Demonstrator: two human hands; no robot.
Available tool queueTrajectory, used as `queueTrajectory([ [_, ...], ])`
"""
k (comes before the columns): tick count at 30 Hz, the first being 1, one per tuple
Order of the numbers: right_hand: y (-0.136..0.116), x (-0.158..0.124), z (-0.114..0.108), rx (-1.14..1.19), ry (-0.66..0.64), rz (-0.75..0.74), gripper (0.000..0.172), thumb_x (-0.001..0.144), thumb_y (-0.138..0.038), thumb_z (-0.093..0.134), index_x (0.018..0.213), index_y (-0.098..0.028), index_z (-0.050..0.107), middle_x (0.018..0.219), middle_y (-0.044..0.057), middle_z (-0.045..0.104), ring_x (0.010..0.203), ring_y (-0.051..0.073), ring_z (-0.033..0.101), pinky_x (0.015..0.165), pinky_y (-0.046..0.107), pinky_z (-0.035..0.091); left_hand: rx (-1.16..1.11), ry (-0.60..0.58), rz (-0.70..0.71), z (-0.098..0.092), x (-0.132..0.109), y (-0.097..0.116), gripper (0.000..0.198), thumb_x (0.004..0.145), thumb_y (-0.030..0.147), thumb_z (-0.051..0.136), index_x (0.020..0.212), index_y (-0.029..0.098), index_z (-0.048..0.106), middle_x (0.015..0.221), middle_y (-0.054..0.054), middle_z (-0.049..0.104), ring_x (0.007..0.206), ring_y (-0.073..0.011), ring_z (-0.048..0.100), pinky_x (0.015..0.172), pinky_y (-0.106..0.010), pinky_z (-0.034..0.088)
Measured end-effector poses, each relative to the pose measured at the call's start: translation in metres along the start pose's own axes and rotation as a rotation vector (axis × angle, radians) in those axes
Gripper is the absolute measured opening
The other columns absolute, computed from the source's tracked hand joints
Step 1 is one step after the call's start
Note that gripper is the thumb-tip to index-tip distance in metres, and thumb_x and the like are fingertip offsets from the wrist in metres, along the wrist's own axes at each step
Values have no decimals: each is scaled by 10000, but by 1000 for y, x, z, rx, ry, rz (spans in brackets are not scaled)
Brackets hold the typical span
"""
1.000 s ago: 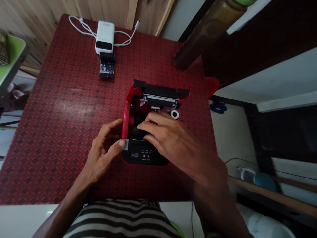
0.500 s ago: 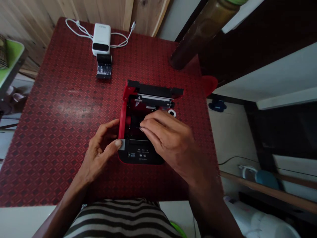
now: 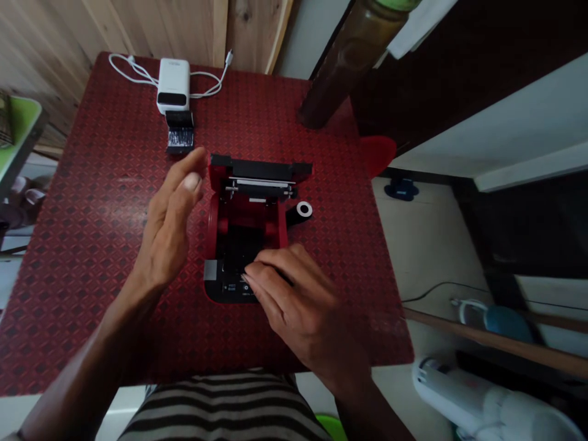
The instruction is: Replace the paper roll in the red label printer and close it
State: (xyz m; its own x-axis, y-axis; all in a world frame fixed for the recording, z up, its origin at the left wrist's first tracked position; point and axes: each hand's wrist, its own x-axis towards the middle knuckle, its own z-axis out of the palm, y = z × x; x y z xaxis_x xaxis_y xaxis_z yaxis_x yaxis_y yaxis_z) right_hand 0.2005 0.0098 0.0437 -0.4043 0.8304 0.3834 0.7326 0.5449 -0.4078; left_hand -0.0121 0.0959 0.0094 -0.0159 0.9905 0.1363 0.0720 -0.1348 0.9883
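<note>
A small red and black printer stands on the table, its lid tipped up at the back and its bay exposed. My left hand is in the air at the lid's left side, fingers stretched out, holding nothing. My right hand is over the printer's front panel, thumb and fingertips pinched together. What they pinch is too dark to make out. A dark flat surface shows in the bay just behind the fingertips. To the printer's right lies a black roll with a white core.
A white device with a white cable and a black-and-white strip lies at the back left of the red patterned table. A tall dark bottle with a green cap stands at the back right.
My left hand has left the printer's front left corner and moved up beside the lid. My right hand has come out of the bay toward the front panel. The view has shifted slightly.
</note>
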Motion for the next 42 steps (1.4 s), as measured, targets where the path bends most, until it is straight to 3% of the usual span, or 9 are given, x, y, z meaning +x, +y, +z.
queueTrajectory([
  [4, 2, -2, 4, -8, 44, -8, 168, 1133, -72, 692, 1054, -190, 783, 1010, 53, 858, 943, 210, 758, 883, 387, 664, -63, 16, 65, 6, 12, 5, 456, 1197, 638, 598, 1223, 285, 885, 1325, 1, 867, 1332, -276, 763, 1163, -433, 589],
  [9, 3, -7, 8, -29, 98, -53, 132, 1098, -49, 729, 1098, -166, 789, 1044, 69, 880, 951, 217, 767, 878, 391, 681, 19, 52, 56, 1, 1, 11, 310, 1154, 477, 742, 957, 279, 876, 1248, -11, 876, 1453, -290, 723, 1297, -494, 522],
  [12, 1, -11, 9, -82, 100, -51, 185, 1093, -42, 722, 1138, -202, 804, 1081, 65, 893, 976, 220, 783, 883, 399, 684, 8, 40, -46, -4, -12, 10, 166, 1050, 465, 885, 1095, 305, 888, 1445, -32, 824, 1533, -333, 679, 1298, -511, 555],
  [14, -2, -14, 8, -111, 109, -65, 233, 1085, -22, 706, 1172, -211, 810, 1111, 74, 899, 1008, 231, 800, 885, 400, 681, -26, 15, -150, -8, -22, 6, 391, 992, 508, 944, 1329, 333, 851, 1520, -57, 797, 1523, -365, 692, 1278, -541, 585],
  [16, -6, -16, 8, -141, 123, -72, 265, 1078, -6, 691, 1213, -203, 806, 1164, 93, 907, 1060, 247, 817, 898, 401, 675, -55, -23, -233, -10, -31, 2, 541, 965, 560, 959, 1433, 334, 808, 1528, -86, 799, 1492, -378, 719, 1266, -558, 603],
  [21, -7, -14, 9, -182, 148, 11, 206, 1081, -70, 762, 1182, -245, 804, 1387, 112, 894, 1279, 289, 832, 1044, 456, 673, -112, -92, -288, -11, -41, -4, 553, 964, 515, 965, 1456, 322, 802, 1509, -95, 824, 1371, -360, 805, 1169, -524, 683],
  [25, -5, -10, 9, -161, 119, -12, 149, 1107, -88, 754, 1155, -219, 807, 1349, 98, 911, 1287, 256, 864, 1118, 421, 660, -146, -89, -290, -11, -39, -3, 594, 879, 470, 1037, 1416, 326, 829, 1486, -89, 843, 1373, -377, 812, 1195, -543, 683],
  [34, -8, -6, 8, -100, 110, 28, 151, 1117, -86, 729, 1142, -199, 826, 1321, 102, 919, 1261, 252, 882, 1108, 403, 701, -54, -117, -248, -10, -42, 5, 584, 981, 468, 945, 1521, 312, 786, 1570, -103, 797, 1471, -400, 759, 1278, -611, 630],
  [42, -5, -4, 11, -64, 137, 27, 134, 1137, -121, 709, 1146, -213, 806, 1284, 100, 926, 1228, 257, 888, 1066, 424, 726, -26, -99, -229, -11, -44, -2, 566, 1012, 565, 906, 1502, 307, 790, 1580, -118, 787, 1484, -394, 752, 1279, -580, 623],
])
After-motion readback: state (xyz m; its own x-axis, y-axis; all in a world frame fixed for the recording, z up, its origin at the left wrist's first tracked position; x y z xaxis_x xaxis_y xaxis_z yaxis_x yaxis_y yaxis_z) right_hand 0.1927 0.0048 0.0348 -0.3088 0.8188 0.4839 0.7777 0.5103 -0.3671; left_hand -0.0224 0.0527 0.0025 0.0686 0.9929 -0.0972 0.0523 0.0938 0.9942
